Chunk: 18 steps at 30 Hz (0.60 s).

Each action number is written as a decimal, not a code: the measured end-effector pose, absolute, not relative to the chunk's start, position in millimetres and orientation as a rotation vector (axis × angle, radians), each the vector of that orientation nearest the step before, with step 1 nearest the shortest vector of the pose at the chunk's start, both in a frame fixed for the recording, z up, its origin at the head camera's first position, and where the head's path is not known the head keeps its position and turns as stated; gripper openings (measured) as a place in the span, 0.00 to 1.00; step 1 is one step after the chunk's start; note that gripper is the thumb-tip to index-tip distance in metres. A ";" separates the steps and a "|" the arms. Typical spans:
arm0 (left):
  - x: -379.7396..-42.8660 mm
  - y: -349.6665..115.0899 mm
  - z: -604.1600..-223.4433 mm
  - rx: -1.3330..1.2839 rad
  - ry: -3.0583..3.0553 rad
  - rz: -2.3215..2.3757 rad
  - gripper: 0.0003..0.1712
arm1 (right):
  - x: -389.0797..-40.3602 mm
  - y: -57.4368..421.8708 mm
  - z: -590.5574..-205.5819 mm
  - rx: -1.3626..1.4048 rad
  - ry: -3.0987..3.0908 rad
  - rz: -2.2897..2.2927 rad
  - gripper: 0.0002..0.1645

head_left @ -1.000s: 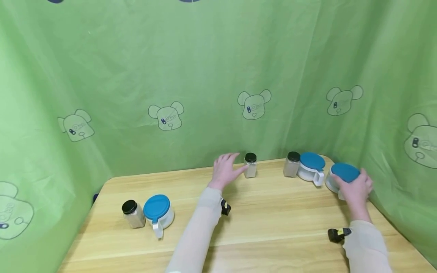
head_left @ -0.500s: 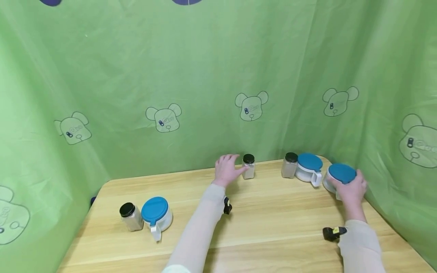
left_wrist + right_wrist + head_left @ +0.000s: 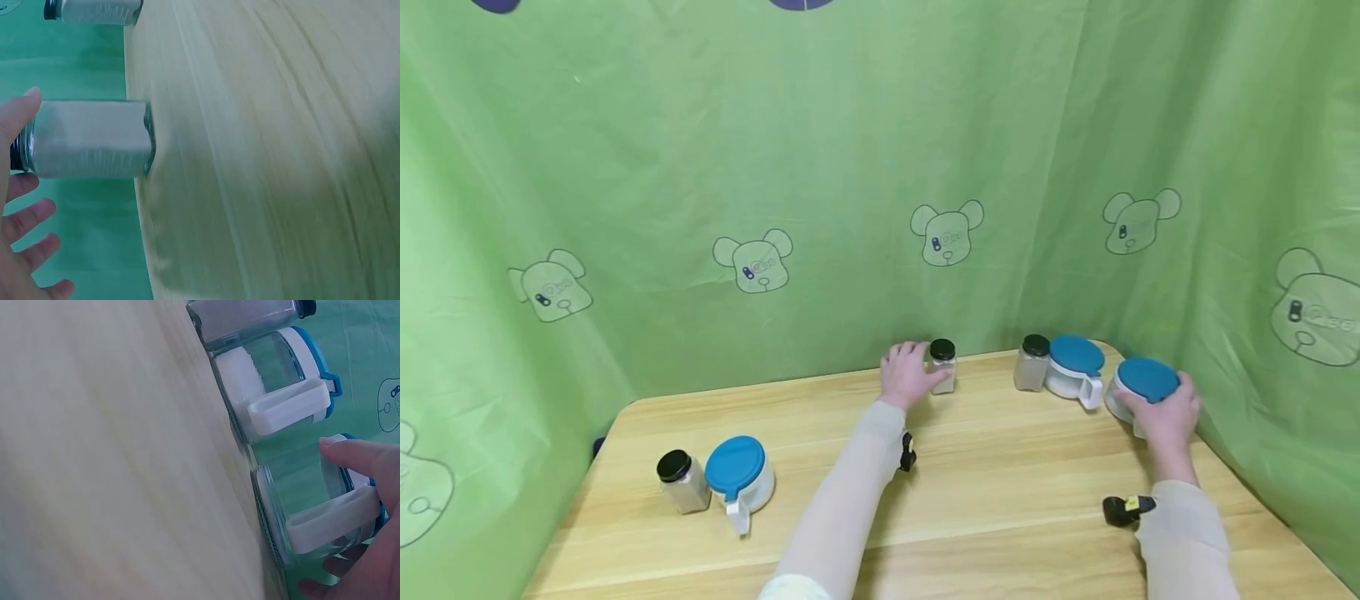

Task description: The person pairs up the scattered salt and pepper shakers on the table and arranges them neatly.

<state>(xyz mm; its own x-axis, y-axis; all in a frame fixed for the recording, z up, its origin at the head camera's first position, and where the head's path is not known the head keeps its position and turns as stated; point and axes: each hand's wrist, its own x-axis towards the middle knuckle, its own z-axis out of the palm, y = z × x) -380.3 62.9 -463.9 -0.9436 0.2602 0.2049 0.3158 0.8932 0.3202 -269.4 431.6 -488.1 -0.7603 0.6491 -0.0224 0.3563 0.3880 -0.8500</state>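
Right wrist: gripped jar's [image 3: 294,487] whole handle [image 3: 334,519]

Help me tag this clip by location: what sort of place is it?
Probably a staged filming corner: a green curtain printed with cartoon animal heads hangs behind and beside a wood-grain table holding lidded jars, and black wrist-worn cameras are in view.

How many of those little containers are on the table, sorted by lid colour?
Black-lidded jars: 3
Blue-lidded jars with white handles: 3
Total: 6
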 end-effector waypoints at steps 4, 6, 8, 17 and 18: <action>-381.0 69.2 -464.6 -0.417 -2.908 -0.592 0.47 | -268.7 433.0 -487.2 -0.878 -2.339 1.320 0.64; -382.1 71.6 -465.0 -0.397 -2.909 -0.610 0.47 | -268.8 432.8 -486.8 -0.878 -2.341 1.318 0.64; -383.4 72.9 -465.8 -0.381 -2.913 -0.616 0.47 | -269.2 432.6 -487.0 -0.881 -2.343 1.312 0.64; -386.0 74.7 -469.8 -0.352 -2.943 -0.582 0.47 | -269.5 432.5 -490.6 -0.883 -2.326 1.327 0.64; -385.9 74.8 -469.8 -0.350 -2.945 -0.578 0.47 | -269.2 432.4 -491.0 -0.882 -2.321 1.334 0.64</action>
